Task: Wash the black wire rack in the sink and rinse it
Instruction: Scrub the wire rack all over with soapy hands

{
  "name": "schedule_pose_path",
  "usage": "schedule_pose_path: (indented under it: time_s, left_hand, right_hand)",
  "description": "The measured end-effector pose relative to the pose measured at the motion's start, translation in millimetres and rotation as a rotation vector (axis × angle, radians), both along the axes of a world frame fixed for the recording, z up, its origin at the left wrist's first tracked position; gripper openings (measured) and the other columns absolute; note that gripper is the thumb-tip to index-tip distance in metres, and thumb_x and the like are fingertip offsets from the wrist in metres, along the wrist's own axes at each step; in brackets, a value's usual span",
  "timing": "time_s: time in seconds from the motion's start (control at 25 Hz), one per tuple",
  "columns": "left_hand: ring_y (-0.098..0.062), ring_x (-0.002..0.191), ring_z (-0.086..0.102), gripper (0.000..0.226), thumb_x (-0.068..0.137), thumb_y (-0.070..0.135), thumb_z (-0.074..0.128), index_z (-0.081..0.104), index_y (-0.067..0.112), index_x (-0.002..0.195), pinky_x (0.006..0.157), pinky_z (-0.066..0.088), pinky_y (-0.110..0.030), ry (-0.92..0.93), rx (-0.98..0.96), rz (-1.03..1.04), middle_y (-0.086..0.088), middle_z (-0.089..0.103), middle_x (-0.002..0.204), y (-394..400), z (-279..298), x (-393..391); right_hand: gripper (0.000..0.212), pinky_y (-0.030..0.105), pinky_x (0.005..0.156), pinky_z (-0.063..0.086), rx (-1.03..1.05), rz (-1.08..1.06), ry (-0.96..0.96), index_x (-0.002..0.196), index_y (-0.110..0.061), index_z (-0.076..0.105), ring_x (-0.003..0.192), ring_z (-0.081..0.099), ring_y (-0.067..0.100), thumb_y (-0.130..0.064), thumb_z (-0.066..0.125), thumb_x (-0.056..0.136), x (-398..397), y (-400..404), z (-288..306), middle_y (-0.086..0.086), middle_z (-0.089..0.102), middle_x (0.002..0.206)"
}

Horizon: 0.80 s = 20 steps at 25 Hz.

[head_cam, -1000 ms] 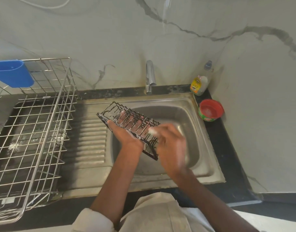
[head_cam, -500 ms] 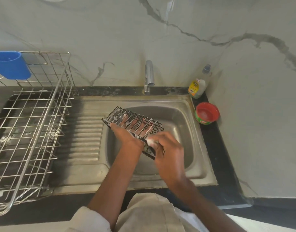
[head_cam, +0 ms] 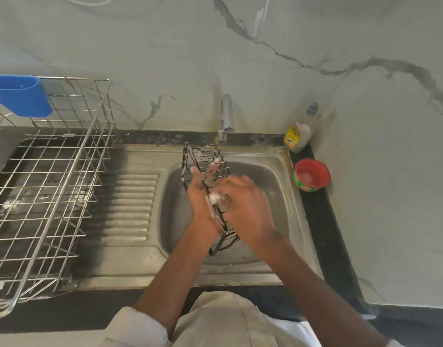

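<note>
Left hand at frame centre, gripping black wire rack from the left side, fingers seen through the wires. Right hand just right of it, blurred from motion, curled on sth white and foamy, prob. a soapy scrub pad; pressed against rack approx. at mid length. Cannot tell what exactly the white thing is.

Rack over the basin of the sink, centre of frame, held up in the air, not resting on the bottom. Changed vs. half a sec ago: rack then lying more flat and across, slanting from left to lower right; now turned to stand nearly on end, long side running from near the tap down toward the lower edge of basin. Right hand moved from the near end to the middle. Means prob.: another face of rack presented for scrubbing, so still in the soaping step, rinse not yet begun. No water stream visible from tap.

Outward: ribbed drainboard left of basin. Big steel dish rack at left of frame on the worktop, blue plastic holder hooked on its upper left corner. Upper right of sink: dish soap bottle at the wall, red tub just below it.
</note>
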<state>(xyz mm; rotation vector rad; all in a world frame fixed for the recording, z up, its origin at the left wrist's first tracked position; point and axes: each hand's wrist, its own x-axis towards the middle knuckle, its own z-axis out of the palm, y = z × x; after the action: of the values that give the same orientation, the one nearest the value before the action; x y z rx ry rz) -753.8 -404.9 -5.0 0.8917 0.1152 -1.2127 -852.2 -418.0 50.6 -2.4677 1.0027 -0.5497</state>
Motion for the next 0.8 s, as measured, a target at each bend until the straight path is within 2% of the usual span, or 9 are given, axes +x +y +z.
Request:
schedule_pose_path:
  time_s: [0.08, 0.16, 0.24, 0.32, 0.4, 0.48, 0.6, 0.72, 0.8]
  left_hand:
    - [-0.029, 0.1, 0.068, 0.071, 0.104, 0.072, 0.041, 0.074, 0.012, 0.121, 0.094, 0.054, -0.044, -0.006, -0.061, -0.013, -0.012, 0.071, 0.096, 0, -3, 5]
    - [-0.032, 0.103, 0.07, 0.075, 0.106, 0.071, 0.033, 0.073, 0.011, 0.127, 0.093, 0.056, -0.046, -0.029, -0.04, -0.014, -0.015, 0.073, 0.106, -2, -5, 18]
    - [-0.033, 0.096, 0.071, 0.083, 0.103, 0.077, 0.026, 0.069, 0.012, 0.134, 0.086, 0.058, -0.045, 0.001, -0.021, -0.01, -0.017, 0.074, 0.111, -3, -10, 31]
    - [-0.034, 0.09, 0.073, 0.093, 0.098, 0.085, 0.024, 0.064, 0.012, 0.142, 0.081, 0.06, -0.045, 0.056, 0.021, -0.02, -0.015, 0.075, 0.117, 1, -9, 37]
    - [-0.043, 0.115, 0.07, 0.096, 0.099, 0.083, 0.03, 0.052, 0.009, 0.155, 0.085, 0.063, -0.057, 0.07, 0.048, -0.014, -0.024, 0.062, 0.143, 2, -10, 36]
    - [-0.05, 0.141, 0.052, 0.09, 0.103, 0.075, 0.039, 0.04, 0.006, 0.161, 0.091, 0.058, -0.066, 0.078, 0.046, 0.019, -0.026, 0.046, 0.161, 4, -7, 33]
    - [-0.045, 0.122, 0.065, 0.101, 0.099, 0.08, 0.037, 0.054, -0.007, 0.148, 0.098, 0.056, -0.055, 0.054, 0.046, -0.177, -0.032, 0.06, 0.142, 9, 4, 24]
    - [-0.041, 0.1, 0.076, 0.11, 0.094, 0.089, 0.029, 0.079, -0.007, 0.113, 0.08, 0.065, -0.048, 0.049, 0.022, -0.322, -0.032, 0.074, 0.117, 13, 18, 9]
    - [-0.041, 0.114, 0.073, 0.119, 0.086, 0.098, 0.022, 0.074, -0.001, 0.127, 0.084, 0.063, -0.05, 0.018, 0.052, -0.368, -0.027, 0.074, 0.125, 13, 19, 7]
  right_hand:
    - [0.034, 0.036, 0.077, 0.053, 0.029, -0.042, 0.012, 0.097, -0.024, 0.079, 0.094, 0.056, 0.015, 0.007, 0.07, 0.087, 13, -13, 0, -0.008, 0.071, 0.101]
    - [0.034, 0.042, 0.079, 0.052, 0.047, 0.086, -0.028, 0.094, -0.025, 0.077, 0.091, 0.055, 0.016, 0.007, 0.071, 0.086, 1, -8, -7, -0.01, 0.071, 0.098]
    - [0.033, 0.042, 0.083, 0.05, 0.065, 0.181, -0.08, 0.093, -0.028, 0.074, 0.095, 0.058, 0.015, 0.004, 0.073, 0.087, -27, 10, -17, -0.015, 0.069, 0.099]
    - [0.032, 0.035, 0.088, 0.052, 0.154, 0.051, -0.163, 0.093, -0.028, 0.075, 0.104, 0.059, 0.013, 0.004, 0.072, 0.088, -46, 22, -25, -0.015, 0.065, 0.106]
    - [0.034, 0.022, 0.093, 0.051, 0.284, -0.221, -0.272, 0.095, -0.03, 0.073, 0.112, 0.056, 0.001, 0.003, 0.07, 0.091, -44, 17, -28, -0.012, 0.058, 0.116]
    - [0.036, 0.013, 0.089, 0.049, 0.434, -0.383, -0.382, 0.098, -0.037, 0.066, 0.108, 0.057, -0.01, 0.0, 0.065, 0.097, -35, 9, -26, -0.013, 0.06, 0.117]
    - [0.029, 0.004, 0.075, 0.045, 0.522, -0.458, -0.503, 0.107, -0.029, 0.067, 0.096, 0.063, -0.011, -0.002, 0.06, 0.101, -21, 2, -25, -0.018, 0.069, 0.104]
    - [0.024, 0.016, 0.079, 0.051, 0.43, -0.568, -0.539, 0.108, -0.024, 0.068, 0.097, 0.066, 0.005, -0.003, 0.06, 0.1, -1, -4, -20, -0.009, 0.07, 0.103]
    - [0.022, 0.025, 0.081, 0.054, 0.411, -0.611, -0.58, 0.106, -0.022, 0.069, 0.096, 0.068, 0.009, -0.003, 0.061, 0.099, 7, -12, -16, -0.008, 0.071, 0.101]
